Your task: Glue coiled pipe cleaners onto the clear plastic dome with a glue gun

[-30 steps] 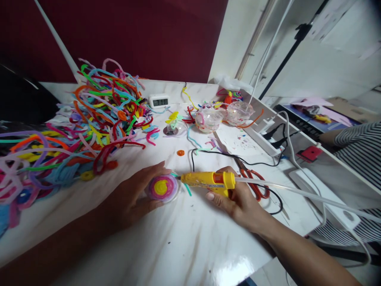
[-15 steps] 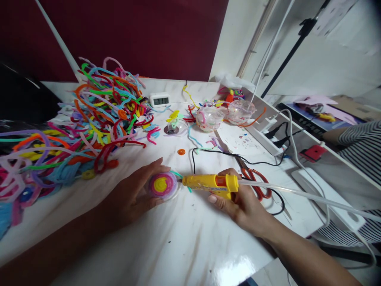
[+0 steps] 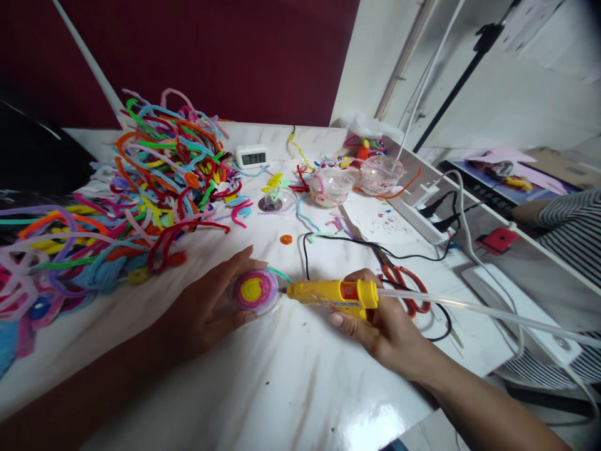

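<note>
My left hand (image 3: 213, 304) is closed round the side of a clear plastic cup-like piece (image 3: 271, 307), with a coiled pipe-cleaner disc (image 3: 253, 290) of yellow, pink and purple on top. A yellow hot glue gun (image 3: 328, 294) is gripped in my right hand (image 3: 382, 329); its nozzle points left and meets or nearly meets the disc's right edge. From the gun's back runs a long translucent glue stick (image 3: 451, 302). A teal pipe cleaner (image 3: 280, 274) curves out behind the disc.
A large heap of coloured pipe cleaners (image 3: 173, 163) lies at left. Further back are a small digital clock (image 3: 251, 156), clear decorated bowls (image 3: 332, 186) and an orange coil (image 3: 286, 239). Orange-handled scissors (image 3: 404, 282) and a black cord (image 3: 357, 239) lie right; another person's striped sleeve (image 3: 575, 219) shows beyond.
The disc and cup-like piece have turned or tilted slightly in my left hand and shifted a little left. The glue gun's nozzle stays at the disc's right edge.
</note>
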`<state>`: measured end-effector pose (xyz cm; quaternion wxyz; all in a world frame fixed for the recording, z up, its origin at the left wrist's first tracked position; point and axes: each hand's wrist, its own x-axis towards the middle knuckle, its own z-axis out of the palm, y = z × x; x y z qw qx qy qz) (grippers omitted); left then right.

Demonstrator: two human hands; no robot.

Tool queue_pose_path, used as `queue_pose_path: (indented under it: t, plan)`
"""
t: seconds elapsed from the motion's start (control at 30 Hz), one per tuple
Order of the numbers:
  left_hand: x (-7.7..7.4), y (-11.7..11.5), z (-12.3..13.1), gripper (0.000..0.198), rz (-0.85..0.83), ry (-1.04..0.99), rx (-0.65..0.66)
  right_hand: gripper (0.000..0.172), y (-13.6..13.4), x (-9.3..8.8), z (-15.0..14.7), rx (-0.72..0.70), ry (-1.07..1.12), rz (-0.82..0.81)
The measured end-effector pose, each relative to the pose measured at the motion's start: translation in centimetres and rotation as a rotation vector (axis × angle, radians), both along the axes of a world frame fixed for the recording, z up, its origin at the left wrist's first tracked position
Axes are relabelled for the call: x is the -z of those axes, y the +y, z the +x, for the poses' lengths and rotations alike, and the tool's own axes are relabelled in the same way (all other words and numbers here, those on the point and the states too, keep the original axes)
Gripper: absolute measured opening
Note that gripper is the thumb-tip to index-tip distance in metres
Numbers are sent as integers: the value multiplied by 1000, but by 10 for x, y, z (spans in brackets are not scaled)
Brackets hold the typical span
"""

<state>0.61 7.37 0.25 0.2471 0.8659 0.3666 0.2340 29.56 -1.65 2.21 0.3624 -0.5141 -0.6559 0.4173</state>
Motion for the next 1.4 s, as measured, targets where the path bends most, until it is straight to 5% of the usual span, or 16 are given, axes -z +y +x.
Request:
queue_pose_path:
  t: [1.13, 1.4]
  plan:
    - [6, -5, 2, 60, -3, -34, 5, 18, 9, -3, -5, 64, -69, 71]
    - [8, -5, 1, 75, -19, -89, 53, 17, 7, -3, -5, 69, -102, 104]
